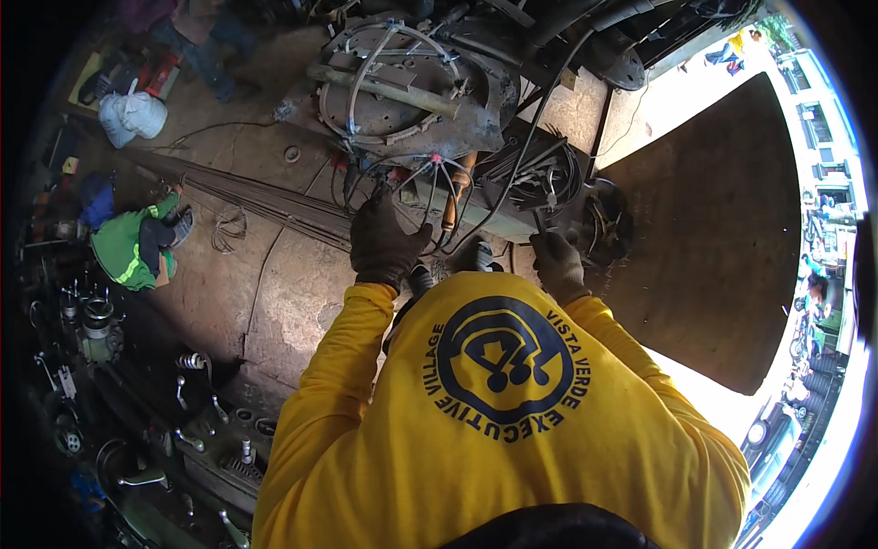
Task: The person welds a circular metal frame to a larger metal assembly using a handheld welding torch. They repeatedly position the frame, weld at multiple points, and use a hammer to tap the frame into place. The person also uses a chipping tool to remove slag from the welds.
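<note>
Head view is showing the right hand (560, 263) gripping a slim rod (539, 220), the left hand (389, 240) hovering, its hold impossible to tell, and the metal ring frame (354, 97) sitting far ahead, seemingly part-assembled, remaining work not showing.

Readable Markings: yellow shirt (549, 471)

We identify one readable text: a line of capital lettering (505, 431) printed in dark blue on the yellow shirt. We count four words, set clockwise in an open ring, with the gap toward the top of the view. The words along the lower arc appear inverted to us. Inside the ring, also on the yellow shirt, we find a round emblem (505, 357) in the same colour. Beyond the yellow shirt, at upper right, distant buildings (814, 121) are too small for us to read signs.
</note>
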The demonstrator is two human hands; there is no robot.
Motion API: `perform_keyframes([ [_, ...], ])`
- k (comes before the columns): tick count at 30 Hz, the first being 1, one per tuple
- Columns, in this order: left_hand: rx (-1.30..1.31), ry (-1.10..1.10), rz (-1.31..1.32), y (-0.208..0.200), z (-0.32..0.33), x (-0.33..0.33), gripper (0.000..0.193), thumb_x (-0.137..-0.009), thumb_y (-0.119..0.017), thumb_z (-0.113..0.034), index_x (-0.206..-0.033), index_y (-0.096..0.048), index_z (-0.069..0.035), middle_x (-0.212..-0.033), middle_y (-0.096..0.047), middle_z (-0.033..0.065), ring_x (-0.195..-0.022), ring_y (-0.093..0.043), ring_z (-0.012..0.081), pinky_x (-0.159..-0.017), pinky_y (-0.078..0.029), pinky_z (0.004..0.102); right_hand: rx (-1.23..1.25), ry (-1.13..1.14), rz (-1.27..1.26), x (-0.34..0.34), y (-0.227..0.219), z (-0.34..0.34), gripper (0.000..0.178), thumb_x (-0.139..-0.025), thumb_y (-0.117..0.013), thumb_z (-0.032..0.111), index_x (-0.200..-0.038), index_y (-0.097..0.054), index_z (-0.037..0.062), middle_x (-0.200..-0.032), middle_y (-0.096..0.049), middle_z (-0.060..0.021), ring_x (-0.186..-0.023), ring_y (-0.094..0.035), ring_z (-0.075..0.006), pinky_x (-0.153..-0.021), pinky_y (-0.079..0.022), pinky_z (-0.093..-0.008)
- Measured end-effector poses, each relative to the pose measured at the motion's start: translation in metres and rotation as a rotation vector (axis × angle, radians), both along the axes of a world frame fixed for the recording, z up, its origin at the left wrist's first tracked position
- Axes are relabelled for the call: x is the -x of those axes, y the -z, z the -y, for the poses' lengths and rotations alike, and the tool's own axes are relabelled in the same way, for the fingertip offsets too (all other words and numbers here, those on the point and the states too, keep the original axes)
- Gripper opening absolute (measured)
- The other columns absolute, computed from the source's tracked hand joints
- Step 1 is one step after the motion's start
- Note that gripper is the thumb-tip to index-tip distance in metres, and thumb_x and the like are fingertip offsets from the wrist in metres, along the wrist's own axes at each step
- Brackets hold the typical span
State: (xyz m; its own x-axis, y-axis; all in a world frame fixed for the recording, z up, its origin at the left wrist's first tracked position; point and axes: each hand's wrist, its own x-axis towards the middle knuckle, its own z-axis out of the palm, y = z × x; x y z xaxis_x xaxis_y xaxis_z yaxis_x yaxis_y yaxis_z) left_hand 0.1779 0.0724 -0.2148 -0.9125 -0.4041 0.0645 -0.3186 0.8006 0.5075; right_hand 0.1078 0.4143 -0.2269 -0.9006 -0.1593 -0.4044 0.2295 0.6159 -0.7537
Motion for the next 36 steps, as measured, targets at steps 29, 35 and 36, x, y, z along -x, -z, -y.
perform_keyframes([
  [29, -0.113, -0.032, -0.011, 0.010, -0.005, -0.004, 0.110, -0.075, -0.093, -0.050, -0.160, -0.044, 0.000, -0.143, -0.062, 0.0264, -0.133, -0.059, 0.0440, -0.111, -0.050, 0.0533, -0.012, -0.705, -0.689, 0.059, -0.052, 0.094, 0.026, -0.102, -0.072, 0.023, -0.120, -0.062, 0.0060, -0.085, -0.072, -0.0187, -0.073, -0.073, -0.0432, -0.061, -0.057, -0.0508],
  [35, -0.167, -0.046, 0.093, -0.003, -0.007, -0.003, 0.117, -0.074, -0.096, -0.044, -0.165, -0.037, 0.001, -0.151, -0.058, 0.0274, -0.140, -0.057, 0.0430, -0.118, -0.048, 0.0508, 0.035, -0.814, -0.775, 0.056, -0.059, 0.109, 0.029, -0.102, -0.070, 0.020, -0.124, -0.059, 0.0049, -0.086, -0.072, -0.0179, -0.072, -0.072, -0.0433, -0.060, -0.057, -0.0505],
  [36, -0.168, -0.050, 0.090, 0.000, -0.007, -0.004, 0.118, -0.075, -0.096, -0.045, -0.166, -0.037, 0.001, -0.151, -0.058, 0.0274, -0.140, -0.057, 0.0430, -0.118, -0.047, 0.0509, 0.027, -0.810, -0.777, 0.054, -0.063, 0.114, 0.030, -0.102, -0.069, 0.020, -0.126, -0.059, 0.0047, -0.086, -0.072, -0.0180, -0.072, -0.073, -0.0433, -0.060, -0.057, -0.0508],
])
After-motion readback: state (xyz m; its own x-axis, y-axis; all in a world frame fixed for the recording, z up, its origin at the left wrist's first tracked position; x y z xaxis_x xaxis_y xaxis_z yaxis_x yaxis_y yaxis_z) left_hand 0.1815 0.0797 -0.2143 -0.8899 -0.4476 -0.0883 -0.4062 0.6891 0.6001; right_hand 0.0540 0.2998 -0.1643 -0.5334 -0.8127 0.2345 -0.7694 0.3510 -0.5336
